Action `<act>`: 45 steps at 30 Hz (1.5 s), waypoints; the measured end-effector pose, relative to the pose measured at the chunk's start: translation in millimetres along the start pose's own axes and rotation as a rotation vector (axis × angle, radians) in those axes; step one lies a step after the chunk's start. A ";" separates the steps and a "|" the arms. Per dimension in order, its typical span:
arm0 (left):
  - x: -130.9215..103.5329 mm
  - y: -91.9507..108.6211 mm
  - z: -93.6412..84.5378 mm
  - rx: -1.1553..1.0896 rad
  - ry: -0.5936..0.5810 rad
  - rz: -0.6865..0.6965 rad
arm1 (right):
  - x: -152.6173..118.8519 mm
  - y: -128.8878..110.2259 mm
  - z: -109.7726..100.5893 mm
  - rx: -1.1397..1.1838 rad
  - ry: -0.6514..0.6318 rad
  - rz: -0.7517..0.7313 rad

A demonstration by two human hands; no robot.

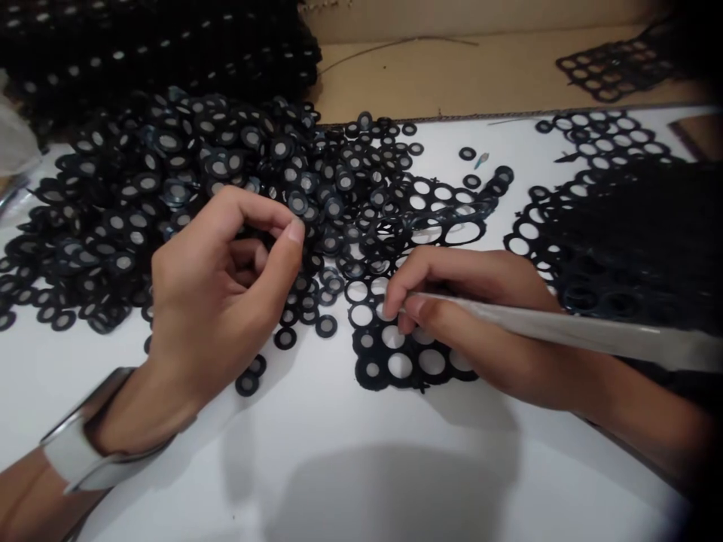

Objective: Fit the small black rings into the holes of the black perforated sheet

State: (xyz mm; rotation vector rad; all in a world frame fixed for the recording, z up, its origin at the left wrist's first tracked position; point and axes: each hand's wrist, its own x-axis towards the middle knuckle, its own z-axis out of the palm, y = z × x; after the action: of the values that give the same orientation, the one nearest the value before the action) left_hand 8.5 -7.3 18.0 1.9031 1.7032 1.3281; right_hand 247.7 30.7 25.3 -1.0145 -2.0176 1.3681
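My left hand [226, 278] is closed in a pinch, thumb tip against index finger, in front of a heap of small black rings [135, 222]. Whatever sits between those fingertips, if anything, is too small to make out. A black sheet with rows of round holes [389, 380] lies flat under my right hand [452, 301]. A few of its holes at the left edge still show ring-shaped pieces with smaller openings. My right fingers are closed around the thin end of a long pale tapered stick [565, 327], which runs back over the wrist.
More black holed sheets [615, 226] are piled at the right, and another [610, 68] lies on cardboard [395, 83] behind. A dark stack [158, 53] stands at the back left. Loose rings [467, 153] and a small blue-tipped bit [482, 159] lie on the white table [361, 482].
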 end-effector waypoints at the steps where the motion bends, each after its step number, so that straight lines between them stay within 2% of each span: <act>1: -0.1 -0.3 0.1 -0.003 -0.001 -0.003 | -0.2 0.1 0.1 0.000 -0.001 0.003; 7: -1.1 -4.1 1.2 -0.007 0.000 0.002 | -1.4 -2.1 -0.5 -0.001 -0.003 0.022; 12: -5.9 1.8 -0.5 0.141 0.038 0.190 | 0.4 -3.7 -2.0 0.023 0.001 0.028; 16: -12.6 10.5 -3.3 0.200 -0.115 0.449 | 0.6 -0.7 -5.6 0.087 -0.012 0.007; 18: -14.8 11.7 -3.8 0.253 -0.200 0.492 | 0.0 2.0 -7.8 0.118 -0.014 -0.027; 22: -16.2 7.0 -2.2 0.295 -0.315 0.444 | -2.3 7.2 -10.6 0.199 -0.033 -0.075; 32: -16.2 1.3 -2.7 0.381 -0.429 0.532 | -8.6 3.5 -9.4 0.331 -0.055 -0.094; 39: -14.6 5.1 -1.7 0.377 -0.450 0.508 | -8.4 4.7 -8.7 0.335 -0.057 -0.120; 45: -15.8 5.6 -1.1 0.342 -0.417 0.485 | -8.6 7.6 -7.8 0.291 -0.072 -0.128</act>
State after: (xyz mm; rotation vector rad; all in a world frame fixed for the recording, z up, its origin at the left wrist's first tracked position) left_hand 12.9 -23.3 15.5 2.6834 1.3697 0.7016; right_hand 261.0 29.8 21.2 -0.7049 -1.8284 1.5899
